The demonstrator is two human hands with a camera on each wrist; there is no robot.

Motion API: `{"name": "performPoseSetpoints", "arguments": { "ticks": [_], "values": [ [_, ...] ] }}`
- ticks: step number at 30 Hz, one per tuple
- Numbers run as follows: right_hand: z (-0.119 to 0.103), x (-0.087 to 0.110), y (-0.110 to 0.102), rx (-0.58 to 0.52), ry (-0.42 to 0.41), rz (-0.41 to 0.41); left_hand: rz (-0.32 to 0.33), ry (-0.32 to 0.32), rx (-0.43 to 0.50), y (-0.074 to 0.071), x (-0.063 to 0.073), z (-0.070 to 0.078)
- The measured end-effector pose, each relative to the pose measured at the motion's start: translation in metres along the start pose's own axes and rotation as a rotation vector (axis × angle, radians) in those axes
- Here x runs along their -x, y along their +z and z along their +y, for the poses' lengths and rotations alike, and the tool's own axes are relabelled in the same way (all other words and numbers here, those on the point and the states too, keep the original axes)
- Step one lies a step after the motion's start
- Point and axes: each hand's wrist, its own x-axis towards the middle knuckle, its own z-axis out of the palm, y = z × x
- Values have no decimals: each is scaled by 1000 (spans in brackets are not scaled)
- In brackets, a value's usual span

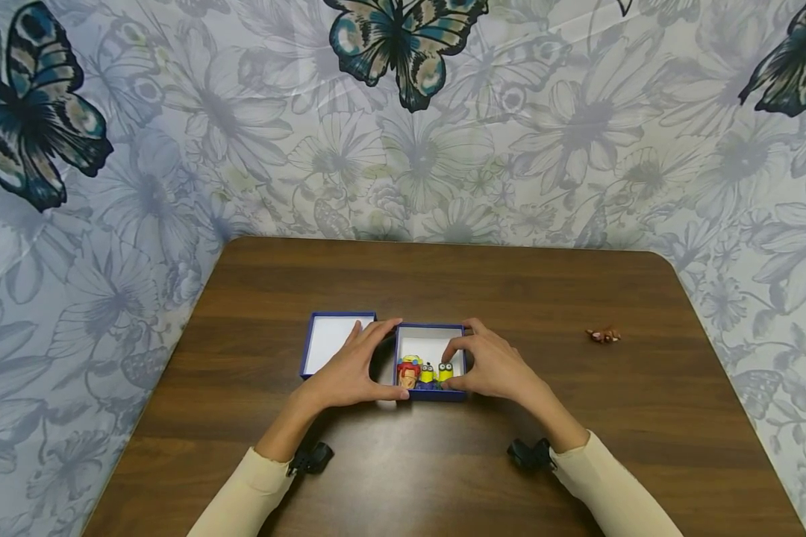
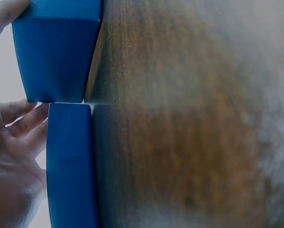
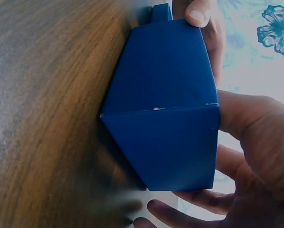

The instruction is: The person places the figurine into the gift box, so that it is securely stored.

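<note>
A blue open-topped box point(image 1: 431, 396) with a white inside stands on the table. Along its near side sit several toy figures: one red and tan figure point(image 1: 408, 371) and two small yellow figures with goggle eyes point(image 1: 427, 374). My left hand point(image 1: 349, 369) grips the box's left side, thumb at the near corner and fingertips at the far one. My right hand point(image 1: 493, 363) reaches over the right wall, its thumb and index finger pinching the rightmost yellow figure point(image 1: 446, 370). In the right wrist view, the box wall point(image 3: 163, 71) hides that pinch.
A matching blue-edged lid point(image 1: 325, 339), white side up, lies directly left of the box, partly behind my left hand. Far to the right on the wooden table point(image 1: 510, 291) lies a small brown figure point(image 1: 603, 335). A patterned butterfly backdrop point(image 1: 436, 164) rises behind the table's far edge.
</note>
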Motion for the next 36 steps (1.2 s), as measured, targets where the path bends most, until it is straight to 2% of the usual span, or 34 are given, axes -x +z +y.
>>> {"name": "performPoseSetpoints", "arguments": {
  "ticks": [10, 16, 22, 26, 31, 36],
  "values": [
    [0, 1, -3, 0, -9, -12, -5, -5, -12, -1, -2, 2],
    [6, 6, -6, -99, -48, 8, -5, 3, -14, -2, -2, 3],
    [29, 16, -14, -316, -120, 151, -11, -3, -17, -4, -1, 5],
    [53, 24, -24, -404, -143, 270, -11, -11, -26, -4, -1, 5],
    [89, 42, -40, -383, -90, 372, -10, -6, -22, -4, 0, 5],
    [122, 61, -59, -304, -17, 434, -3, 6, -9, -3, 0, 4]
  ]
}}
